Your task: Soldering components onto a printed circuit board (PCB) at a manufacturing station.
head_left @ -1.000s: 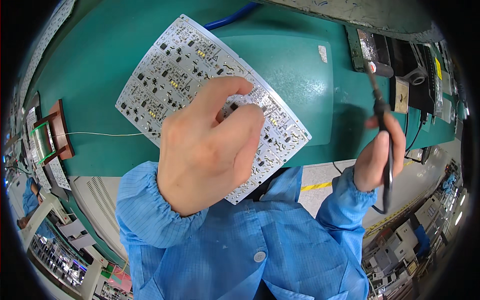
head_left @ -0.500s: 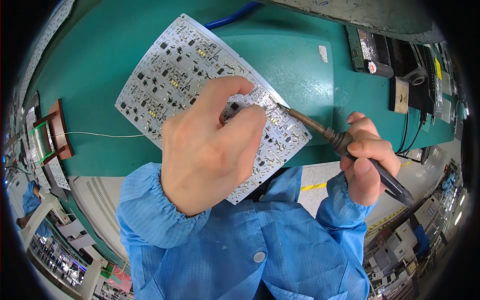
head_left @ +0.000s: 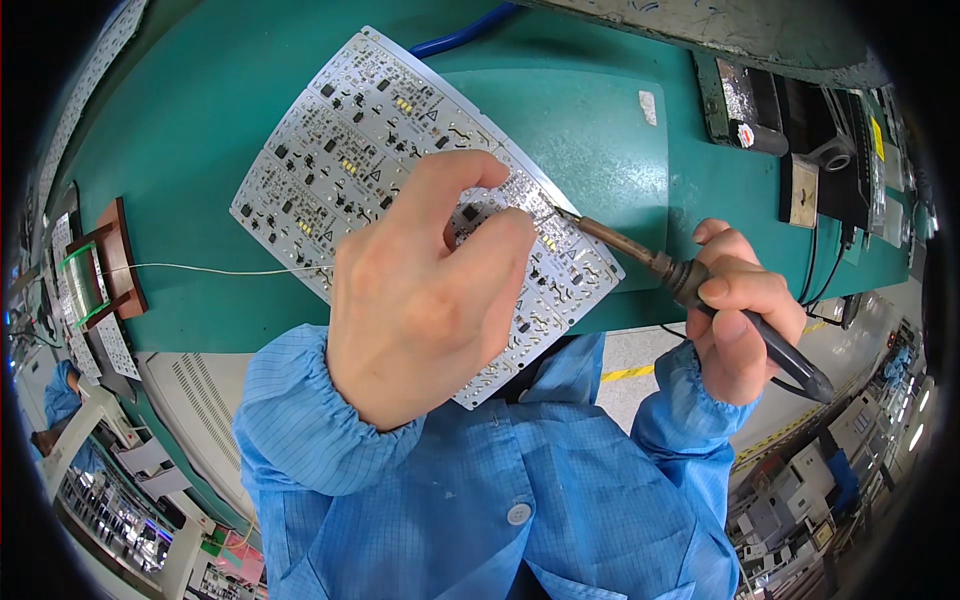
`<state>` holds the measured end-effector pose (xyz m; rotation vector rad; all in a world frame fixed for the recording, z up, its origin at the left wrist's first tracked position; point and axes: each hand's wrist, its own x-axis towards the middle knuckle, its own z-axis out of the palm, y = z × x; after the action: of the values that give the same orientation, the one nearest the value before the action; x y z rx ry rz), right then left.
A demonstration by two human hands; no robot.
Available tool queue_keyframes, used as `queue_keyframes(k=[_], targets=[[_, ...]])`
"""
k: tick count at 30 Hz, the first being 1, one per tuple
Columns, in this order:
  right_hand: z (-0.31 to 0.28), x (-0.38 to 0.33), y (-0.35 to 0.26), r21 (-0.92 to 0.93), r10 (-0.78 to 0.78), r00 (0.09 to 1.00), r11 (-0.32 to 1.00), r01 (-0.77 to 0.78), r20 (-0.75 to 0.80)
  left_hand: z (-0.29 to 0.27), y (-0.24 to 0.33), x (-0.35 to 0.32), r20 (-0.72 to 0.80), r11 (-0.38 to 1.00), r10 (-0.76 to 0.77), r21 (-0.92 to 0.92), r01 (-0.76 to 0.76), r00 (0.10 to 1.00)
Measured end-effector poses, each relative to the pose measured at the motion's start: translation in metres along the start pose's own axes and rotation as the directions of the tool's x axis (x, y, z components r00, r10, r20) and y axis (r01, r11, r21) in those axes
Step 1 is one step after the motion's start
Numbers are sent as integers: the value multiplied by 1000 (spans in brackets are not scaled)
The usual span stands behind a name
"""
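Observation:
A white printed circuit board, dense with small parts, lies slantwise on the green mat. My left hand is bent over its middle, with index finger and thumb curled toward the board. Thin solder wire runs from a spool at the left to beneath this hand, which is closed on it; the hand hides the wire's course there. In a pen-like grip, my right hand holds a soldering iron with a dark handle. Its tip meets the board near the right edge, a little beyond my left fingers.
The spool sits in a brown holder. A blue tube lies beyond the board, and a translucent sheet is partly under it. Dark equipment with a small block and cables stands at the right. The bench's front edge runs near my body.
My left hand has shifted very slightly right. The right hand and the handle's rear end have moved a little right, while the iron's tip stays at nearly the same spot.

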<state>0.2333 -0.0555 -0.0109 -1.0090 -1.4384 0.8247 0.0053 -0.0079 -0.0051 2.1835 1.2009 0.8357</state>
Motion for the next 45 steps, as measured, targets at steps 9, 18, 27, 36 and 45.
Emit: queue_keyframes(k=[9, 18, 27, 36, 45], targets=[[0, -1, 1, 34, 14, 1000, 999, -14, -5, -1, 0, -1, 0, 1000, 8, -11, -8, 1000], [-2, -4, 1, 21, -51, 998, 998, 52, -29, -5, 2, -1, 11, 1000, 8, -26, -8, 1000], [-3, -18, 16, -651, -16, 949, 731, -204, -316, -26, 3, 2, -8, 999, -15, 35, 15, 1000], [22, -41, 17, -487, -147, 965, 873, 25, -215, -9, 5, -5, 1, 999, 47, -26, -47, 999], [22, -43, 19, -513, -165, 967, 857, 43, -194, 4, 5, -1, -21, 998, 59, -13, -59, 998]])
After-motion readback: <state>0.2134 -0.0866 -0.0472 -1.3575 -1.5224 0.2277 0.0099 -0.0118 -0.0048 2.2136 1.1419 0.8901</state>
